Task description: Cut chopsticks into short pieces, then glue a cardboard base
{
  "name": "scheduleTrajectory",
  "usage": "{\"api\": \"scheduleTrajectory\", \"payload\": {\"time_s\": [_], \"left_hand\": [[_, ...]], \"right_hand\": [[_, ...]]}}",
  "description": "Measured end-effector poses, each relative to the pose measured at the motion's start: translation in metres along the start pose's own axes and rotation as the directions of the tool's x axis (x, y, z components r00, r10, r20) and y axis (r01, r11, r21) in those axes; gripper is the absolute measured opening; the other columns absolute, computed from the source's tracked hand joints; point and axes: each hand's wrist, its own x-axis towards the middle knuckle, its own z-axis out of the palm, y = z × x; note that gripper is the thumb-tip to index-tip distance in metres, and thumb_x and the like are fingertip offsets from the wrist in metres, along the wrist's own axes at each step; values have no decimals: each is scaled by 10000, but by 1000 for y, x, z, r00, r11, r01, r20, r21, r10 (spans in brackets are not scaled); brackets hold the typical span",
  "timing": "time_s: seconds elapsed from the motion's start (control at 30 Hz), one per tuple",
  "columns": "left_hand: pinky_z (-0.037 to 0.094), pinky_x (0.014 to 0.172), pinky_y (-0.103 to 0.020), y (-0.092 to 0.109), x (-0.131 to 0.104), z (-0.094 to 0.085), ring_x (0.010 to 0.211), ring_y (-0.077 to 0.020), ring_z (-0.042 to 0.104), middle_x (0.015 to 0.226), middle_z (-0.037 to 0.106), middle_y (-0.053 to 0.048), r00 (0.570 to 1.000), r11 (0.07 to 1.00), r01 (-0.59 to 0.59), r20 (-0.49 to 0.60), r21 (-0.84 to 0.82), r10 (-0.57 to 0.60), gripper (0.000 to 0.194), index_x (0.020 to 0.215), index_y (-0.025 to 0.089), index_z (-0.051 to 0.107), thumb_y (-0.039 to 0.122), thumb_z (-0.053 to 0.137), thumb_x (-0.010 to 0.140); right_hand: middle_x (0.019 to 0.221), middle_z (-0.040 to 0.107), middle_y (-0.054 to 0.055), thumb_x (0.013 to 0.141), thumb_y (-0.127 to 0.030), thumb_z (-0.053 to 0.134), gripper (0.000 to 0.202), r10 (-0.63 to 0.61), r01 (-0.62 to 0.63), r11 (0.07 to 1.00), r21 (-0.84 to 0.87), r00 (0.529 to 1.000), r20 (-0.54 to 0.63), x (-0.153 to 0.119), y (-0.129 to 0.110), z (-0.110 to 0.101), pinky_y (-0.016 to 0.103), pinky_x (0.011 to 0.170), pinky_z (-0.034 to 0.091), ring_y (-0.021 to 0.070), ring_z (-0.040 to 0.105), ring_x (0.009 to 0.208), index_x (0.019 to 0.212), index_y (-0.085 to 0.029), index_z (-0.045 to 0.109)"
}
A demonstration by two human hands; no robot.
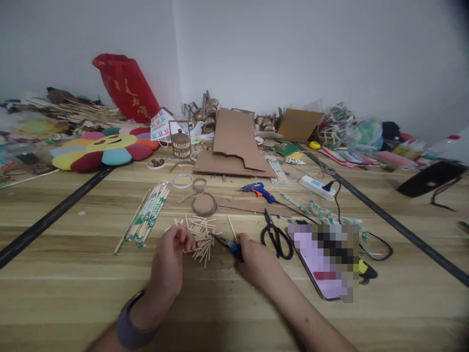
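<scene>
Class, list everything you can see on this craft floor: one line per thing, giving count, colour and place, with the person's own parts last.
cut sticks: a pile, pale wood, between the hands
chopstick bundle: one, pale with green print, left of the pile
cardboard ring: one, brown, behind the pile
scissors: one, black, right of the right hand
glue gun: one, blue, behind the scissors
power strip: one, white, right of the glue gun
cardboard sheets: several, brown, centre back
flower cushion: one, multicoloured, back left
left hand: holds a short stick
right hand: grips blue-handled pliers
</scene>
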Motion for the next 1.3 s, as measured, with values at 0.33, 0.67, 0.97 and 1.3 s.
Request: {"api": "scheduleTrajectory", "payload": {"time_s": [0.33, 0.67, 0.97, 1.3], "left_hand": [[390, 596, -282, -11, -5, -5, 556, -153, 483, 530, 506, 29, 992, 976, -23, 129, 217, -5, 358, 593, 222, 513, 413, 447, 888], [467, 709, -325, -14, -10, -1, 678, -201, 646, 679, 717, 3, 983, 961, 46, 159, 271, -92, 371, 1055, 215, 508, 547, 452, 900], [463, 765, -351, -32, -17, 6, 852, -258, 661, 893, 753, -78, 896, 848, 80, 335, 525, -292, 361, 847, 194, 666, 528, 529, 842], [457, 681, -314, -48, -32, 15, 721, -216, 672, 759, 729, -70, 691, 864, 353, 522, 358, -499, 504, 852, 157, 620, 652, 594, 763]], "right_hand": [[982, 704, 210, 848, -13, 426, 278, 78, -106, 969, -225, 989, -129, -1, 7, 8, 348, 701, 482, 325, 677, 941, 1047, -114, 591], [929, 699, 225, 848, -41, 449, 212, 74, -105, 978, -178, 982, -172, 3, 16, 15, 351, 677, 484, 329, 687, 894, 989, -81, 602], [744, 640, 26, 771, -120, 475, 129, -62, 104, 851, 515, 993, -98, 0, 34, -10, 243, 623, 397, 171, 584, 698, 814, -183, 579], [527, 486, -74, 722, -198, 495, 41, -123, 147, 363, 920, 986, -110, 0, 9, 14, 231, 517, 386, 125, 473, 501, 756, -218, 504]]}}
